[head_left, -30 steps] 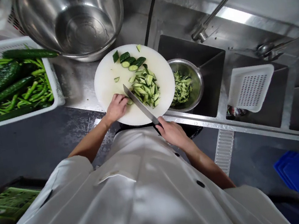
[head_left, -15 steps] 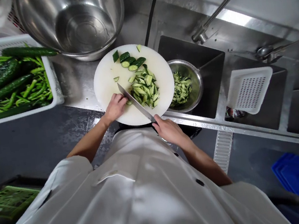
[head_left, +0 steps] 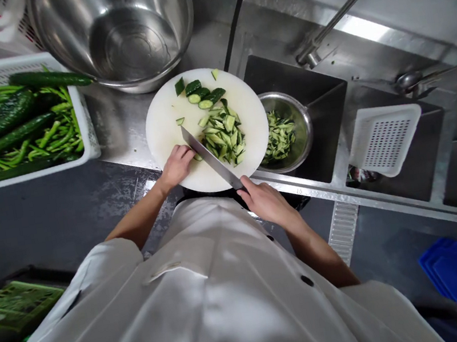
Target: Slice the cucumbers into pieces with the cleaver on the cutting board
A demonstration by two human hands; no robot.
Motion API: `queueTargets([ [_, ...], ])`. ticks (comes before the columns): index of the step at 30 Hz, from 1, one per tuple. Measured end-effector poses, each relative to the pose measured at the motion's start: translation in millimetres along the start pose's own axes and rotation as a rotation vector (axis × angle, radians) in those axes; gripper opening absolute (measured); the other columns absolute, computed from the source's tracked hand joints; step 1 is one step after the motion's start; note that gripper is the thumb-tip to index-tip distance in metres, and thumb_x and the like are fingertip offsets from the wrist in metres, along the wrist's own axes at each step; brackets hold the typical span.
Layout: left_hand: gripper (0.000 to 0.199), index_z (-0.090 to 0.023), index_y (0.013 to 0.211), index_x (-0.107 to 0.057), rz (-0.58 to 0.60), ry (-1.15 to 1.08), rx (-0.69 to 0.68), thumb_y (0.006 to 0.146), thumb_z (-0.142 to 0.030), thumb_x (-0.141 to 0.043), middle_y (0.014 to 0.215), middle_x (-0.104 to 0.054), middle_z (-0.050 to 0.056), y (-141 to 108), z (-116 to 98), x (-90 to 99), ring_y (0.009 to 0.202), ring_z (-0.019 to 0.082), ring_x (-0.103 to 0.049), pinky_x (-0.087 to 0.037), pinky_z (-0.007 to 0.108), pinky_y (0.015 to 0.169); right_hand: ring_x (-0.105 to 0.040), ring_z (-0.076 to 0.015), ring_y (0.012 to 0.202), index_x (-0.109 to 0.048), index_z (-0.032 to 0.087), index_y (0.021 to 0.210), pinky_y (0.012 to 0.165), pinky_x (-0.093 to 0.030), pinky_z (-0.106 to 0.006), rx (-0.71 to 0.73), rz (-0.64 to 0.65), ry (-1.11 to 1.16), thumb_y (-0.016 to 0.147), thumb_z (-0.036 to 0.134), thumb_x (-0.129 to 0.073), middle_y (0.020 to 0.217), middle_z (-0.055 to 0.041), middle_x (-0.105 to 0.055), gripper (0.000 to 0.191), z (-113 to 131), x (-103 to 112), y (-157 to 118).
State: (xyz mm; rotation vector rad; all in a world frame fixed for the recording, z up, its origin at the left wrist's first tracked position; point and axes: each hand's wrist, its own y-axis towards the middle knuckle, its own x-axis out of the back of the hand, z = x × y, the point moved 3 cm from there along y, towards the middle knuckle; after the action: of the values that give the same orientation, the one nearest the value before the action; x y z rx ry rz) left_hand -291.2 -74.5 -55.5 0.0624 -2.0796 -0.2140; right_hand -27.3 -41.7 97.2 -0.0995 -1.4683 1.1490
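Observation:
My right hand (head_left: 262, 197) is wrapped round the handle of a knife (head_left: 211, 159), whose blade slants up and left across the round white cutting board (head_left: 162, 112). On the board's lower left, my left hand (head_left: 178, 164) has its fingers bent down on a cucumber piece (head_left: 197, 157) beside the blade; most of that piece is hidden. Right of the blade lies a pile of cut cucumber slices (head_left: 225, 137). Several thicker cucumber chunks (head_left: 204, 95) sit near the board's upper edge, and a small slice (head_left: 180, 121) lies near the knife tip.
A large steel bowl (head_left: 129, 36) stands behind the board. At the left, a white basket (head_left: 88, 124) holds cucumbers and green peppers. A smaller steel bowl (head_left: 308, 138) with cut cucumber is at the board's right, over the sink. Farther right are a faucet (head_left: 352, 4) and a white basket (head_left: 384, 140).
The whole view has shifted slightly, with things now a little farther right. My right hand and the knife handle have moved slightly right; my left hand stays by the blade.

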Motion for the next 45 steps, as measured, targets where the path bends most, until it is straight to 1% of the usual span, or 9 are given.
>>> queueTargets([
  [15, 0.034, -0.022, 0.114, -0.07, -0.023, 0.009, -0.032, 0.103, -0.017, -0.038, 0.115, -0.067, 0.009, -5.6, 5.1, -2.0, 0.106, 0.023, -0.058, -0.055, 0.037, 0.095, -0.07, -0.0307, 0.095, -0.049, 0.02, 0.141, 0.072, -0.04, -0.032, 0.019, -0.002, 0.014, 0.112, 0.037, -0.037, 0.104, -0.0134, -0.075, 0.036, 1.0, -1.4, 3.8],
  [25, 0.033, -0.022, 0.111, -0.07, -0.043, -0.036, -0.017, 0.104, -0.02, -0.038, 0.112, -0.068, 0.01, -6.1, 5.0, -1.1, 0.105, 0.024, -0.061, -0.056, 0.039, 0.095, -0.069, -0.0305, 0.097, -0.05, 0.02, 0.14, 0.071, -0.038, -0.031, 0.01, 0.006, 0.039, 0.112, 0.038, -0.038, 0.105, -0.0135, -0.075, 0.035, -0.7, 0.1, 0.6],
  [31, 0.032, -0.023, 0.111, -0.069, -0.026, -0.05, -0.015, 0.102, -0.018, -0.038, 0.112, -0.069, 0.009, -8.1, 1.8, -2.4, 0.103, 0.023, -0.062, -0.056, 0.04, 0.093, -0.069, -0.0308, 0.099, -0.049, 0.019, 0.145, 0.075, -0.042, -0.031, 0.051, -0.028, 0.122, 0.111, 0.036, -0.039, 0.11, -0.0144, -0.076, 0.039, 8.7, -8.9, 24.3],
  [33, 0.032, -0.024, 0.11, -0.068, -0.035, -0.064, -0.017, 0.101, -0.018, -0.038, 0.11, -0.069, 0.008, -9.6, 1.1, -1.6, 0.103, 0.023, -0.062, -0.057, 0.04, 0.093, -0.069, -0.0312, 0.099, -0.05, 0.019, 0.146, 0.077, -0.043, -0.032, 0.044, -0.053, 0.145, 0.111, 0.038, -0.038, 0.109, -0.0139, -0.076, 0.041, 4.9, -12.0, 24.0],
  [35, 0.028, -0.023, 0.106, -0.068, -0.067, -0.08, 0.004, 0.1, -0.018, -0.04, 0.107, -0.069, 0.009, -6.6, 6.1, 3.8, 0.103, 0.023, -0.062, -0.057, 0.041, 0.092, -0.069, -0.0319, 0.1, -0.051, 0.02, 0.147, 0.081, -0.046, -0.033, 0.026, -0.096, 0.174, 0.11, 0.04, -0.039, 0.109, -0.0133, -0.076, 0.044, -7.0, -14.6, 12.3],
  [38, 0.021, -0.021, 0.105, -0.065, -0.154, -0.065, 0.145, 0.102, -0.024, -0.044, 0.104, -0.067, 0.01, 18.5, 31.3, 24.0, 0.104, 0.024, -0.061, -0.055, 0.043, 0.092, -0.069, -0.0324, 0.102, -0.051, 0.021, 0.148, 0.086, -0.048, -0.036, 0.011, -0.175, 0.215, 0.109, 0.04, -0.038, 0.111, -0.0122, -0.076, 0.045, -31.5, -19.6, -14.6],
  [41, 0.021, -0.019, 0.119, -0.06, -0.212, 0.009, 0.32, 0.106, -0.033, -0.049, 0.119, -0.063, 0.011, 74.3, 67.2, 49.9, 0.11, 0.022, -0.057, -0.05, 0.044, 0.098, -0.071, -0.0307, 0.098, -0.056, 0.022, 0.14, 0.083, -0.047, -0.034, 0.055, -0.153, 0.225, 0.109, 0.04, -0.038, 0.103, -0.0096, -0.076, 0.04, -43.5, -29.1, -28.0],
  [43, 0.032, -0.019, 0.129, -0.055, -0.195, 0.045, 0.306, 0.104, -0.038, -0.058, 0.13, -0.058, 0.01, 121.9, 83.9, 61.3, 0.117, 0.02, -0.051, -0.046, 0.045, 0.107, -0.071, -0.0283, 0.093, -0.06, 0.023, 0.133, 0.079, -0.046, -0.031, 0.111, -0.078, 0.224, 0.109, 0.04, -0.04, 0.094, -0.0068, -0.075, 0.035, -37.9, -37.4, -22.8],
  [45, 0.041, -0.018, 0.13, -0.057, -0.113, 0.051, 0.212, 0.102, -0.047, -0.062, 0.128, -0.059, 0.009, 166.5, 91.8, 63.7, 0.125, 0.019, -0.045, -0.041, 0.044, 0.113, -0.071, -0.0263, 0.091, -0.06, 0.023, 0.13, 0.079, -0.044, -0.03, 0.16, -0.029, 0.237, 0.109, 0.039, -0.043, 0.094, -0.0054, -0.076, 0.032, -24.2, -44.3, -9.0],
])
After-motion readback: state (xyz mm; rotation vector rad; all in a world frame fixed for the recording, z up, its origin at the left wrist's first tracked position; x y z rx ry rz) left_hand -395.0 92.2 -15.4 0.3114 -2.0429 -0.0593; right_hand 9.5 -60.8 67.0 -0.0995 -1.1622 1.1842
